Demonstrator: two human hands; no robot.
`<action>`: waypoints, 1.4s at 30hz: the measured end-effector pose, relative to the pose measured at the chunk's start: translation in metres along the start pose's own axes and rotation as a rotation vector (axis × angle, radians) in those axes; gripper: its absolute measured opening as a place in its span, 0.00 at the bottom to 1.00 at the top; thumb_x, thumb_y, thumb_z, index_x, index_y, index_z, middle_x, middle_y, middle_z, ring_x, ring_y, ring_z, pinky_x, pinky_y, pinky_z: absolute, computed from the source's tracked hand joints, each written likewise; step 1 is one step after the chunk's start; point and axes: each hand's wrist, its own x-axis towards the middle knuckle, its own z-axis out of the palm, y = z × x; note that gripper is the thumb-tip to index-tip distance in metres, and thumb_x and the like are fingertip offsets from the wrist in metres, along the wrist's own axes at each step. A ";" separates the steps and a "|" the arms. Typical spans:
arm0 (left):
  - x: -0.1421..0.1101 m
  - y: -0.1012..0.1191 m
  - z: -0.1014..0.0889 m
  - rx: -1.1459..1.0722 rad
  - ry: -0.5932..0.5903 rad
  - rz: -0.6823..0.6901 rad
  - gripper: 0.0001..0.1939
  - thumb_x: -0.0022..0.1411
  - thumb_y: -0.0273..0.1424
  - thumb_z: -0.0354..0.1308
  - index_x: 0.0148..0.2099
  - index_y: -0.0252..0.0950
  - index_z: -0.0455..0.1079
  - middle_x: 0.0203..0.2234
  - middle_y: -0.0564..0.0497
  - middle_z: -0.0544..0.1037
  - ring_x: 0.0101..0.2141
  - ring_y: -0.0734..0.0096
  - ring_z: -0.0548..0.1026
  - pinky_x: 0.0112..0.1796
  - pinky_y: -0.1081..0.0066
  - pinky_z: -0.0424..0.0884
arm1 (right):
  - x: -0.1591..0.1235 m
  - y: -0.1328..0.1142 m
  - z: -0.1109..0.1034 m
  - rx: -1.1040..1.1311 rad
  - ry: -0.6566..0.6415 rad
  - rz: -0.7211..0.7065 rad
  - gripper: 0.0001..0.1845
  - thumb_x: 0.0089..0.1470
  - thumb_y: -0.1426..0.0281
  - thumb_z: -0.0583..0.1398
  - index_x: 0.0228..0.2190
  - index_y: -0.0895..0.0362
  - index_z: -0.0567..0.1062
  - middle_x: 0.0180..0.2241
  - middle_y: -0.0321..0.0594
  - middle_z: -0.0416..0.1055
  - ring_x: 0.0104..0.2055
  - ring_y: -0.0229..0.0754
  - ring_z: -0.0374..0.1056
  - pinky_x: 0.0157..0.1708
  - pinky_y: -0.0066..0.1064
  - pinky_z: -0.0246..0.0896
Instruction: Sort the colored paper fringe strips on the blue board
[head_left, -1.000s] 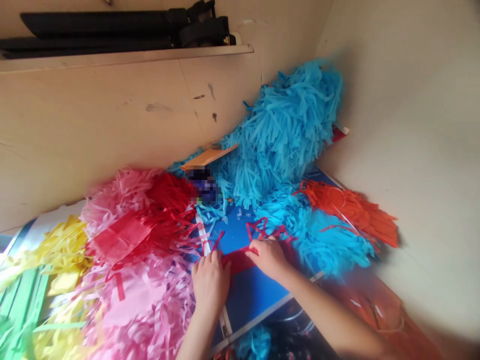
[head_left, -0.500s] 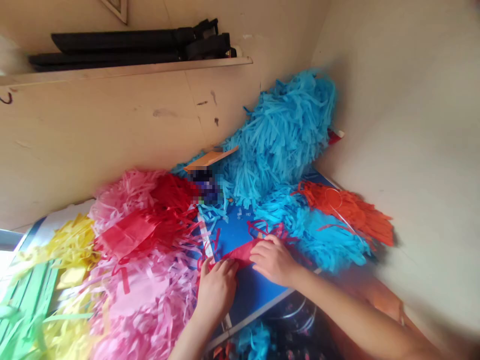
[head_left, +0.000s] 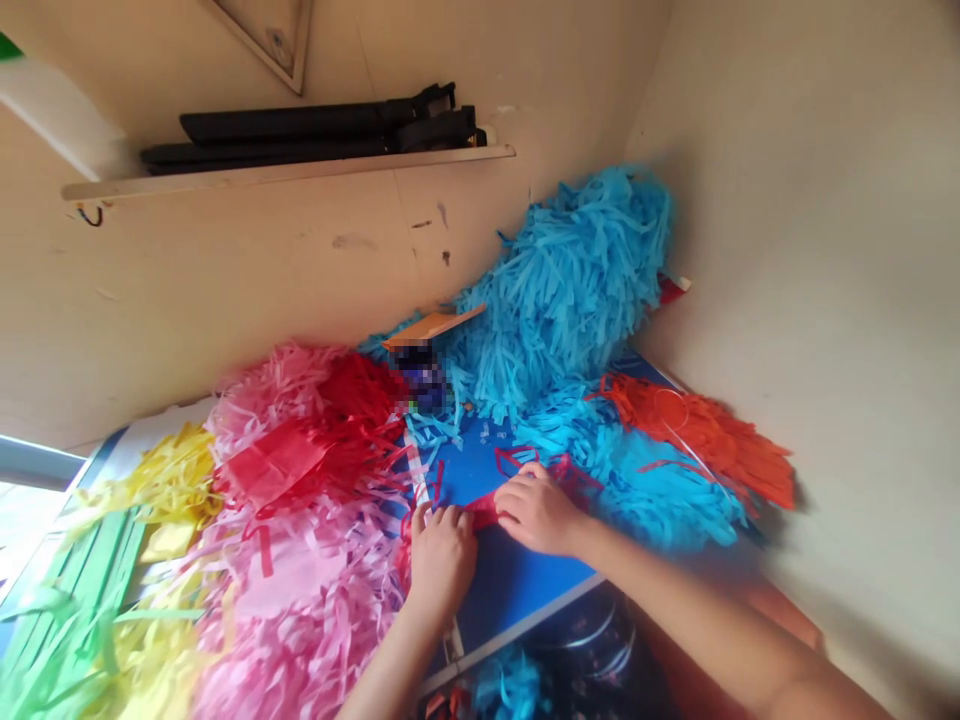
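A strip of red tissue paper with fringed ends lies on the blue table, between my two hands. My left hand has its fingers curled over the strip's left part, and some fringe sticks out beside it. Close by, my right hand is bent over the right part, its fingertips hidden against the paper. Loose red fringe spreads beyond the right fingers, towards a bunch of blue fringed paper.
Pink fringed paper, a red fringed bunch, yellow fringe and green strips fill the left. A tall blue fringed heap stands in the corner, orange fringe at right. A shelf holds black cases.
My hands have come slightly closer together, and less of the red strip shows between them. The camera view has tilted up and shifted a little left.
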 end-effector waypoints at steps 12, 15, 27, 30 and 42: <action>-0.002 -0.035 -0.005 -0.134 -0.092 -0.105 0.15 0.70 0.35 0.50 0.38 0.43 0.78 0.37 0.50 0.82 0.41 0.61 0.77 0.43 0.61 0.65 | 0.004 0.031 0.002 0.088 -0.091 0.287 0.06 0.57 0.66 0.67 0.29 0.53 0.81 0.32 0.34 0.77 0.41 0.42 0.68 0.42 0.35 0.50; 0.002 -0.034 -0.004 -0.129 -0.114 -0.151 0.19 0.71 0.37 0.48 0.32 0.41 0.77 0.32 0.50 0.81 0.39 0.61 0.77 0.42 0.62 0.64 | 0.009 0.028 0.002 0.080 -0.102 0.343 0.09 0.58 0.64 0.66 0.27 0.54 0.80 0.31 0.35 0.76 0.40 0.42 0.67 0.40 0.34 0.50; 0.010 -0.028 -0.005 0.011 -0.153 -0.221 0.20 0.69 0.38 0.49 0.30 0.40 0.76 0.30 0.49 0.81 0.39 0.58 0.76 0.40 0.61 0.60 | 0.021 0.022 -0.001 0.026 -0.171 0.439 0.13 0.55 0.64 0.66 0.22 0.55 0.79 0.28 0.36 0.75 0.37 0.43 0.66 0.42 0.35 0.49; 0.011 -0.027 -0.005 0.041 -0.155 -0.219 0.20 0.69 0.39 0.49 0.30 0.39 0.76 0.30 0.48 0.81 0.38 0.58 0.76 0.39 0.61 0.60 | 0.021 0.021 0.000 0.014 -0.177 0.447 0.13 0.55 0.65 0.66 0.21 0.55 0.78 0.28 0.36 0.75 0.37 0.43 0.66 0.41 0.35 0.49; 0.009 -0.024 -0.005 0.112 -0.069 -0.158 0.15 0.69 0.36 0.49 0.46 0.37 0.75 0.43 0.40 0.79 0.44 0.51 0.73 0.46 0.55 0.61 | 0.021 0.017 0.004 -0.038 -0.113 0.445 0.11 0.53 0.64 0.68 0.25 0.56 0.75 0.30 0.36 0.74 0.38 0.44 0.67 0.37 0.34 0.50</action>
